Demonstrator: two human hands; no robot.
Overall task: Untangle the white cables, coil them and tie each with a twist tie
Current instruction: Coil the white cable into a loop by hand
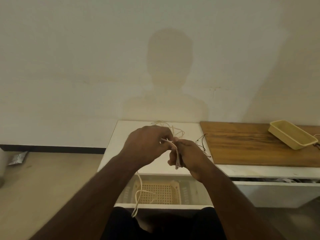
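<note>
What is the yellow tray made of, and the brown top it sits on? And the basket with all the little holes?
The yellow tray looks like moulded plastic: smooth, one even colour, rounded rim. The brown board under it looks like wood, or a wood-look sheet; dark grain streaks run along it. The lattice basket on the lower shelf also looks like plastic, with a neat grid of square holes.

We see a yellow tray (292, 134) lying tilted on a wooden board (245, 146) at our right. A lattice basket (159, 193) sits below the white table (121, 135), and a silver packet (18, 158) lies on the floor at left.
</note>
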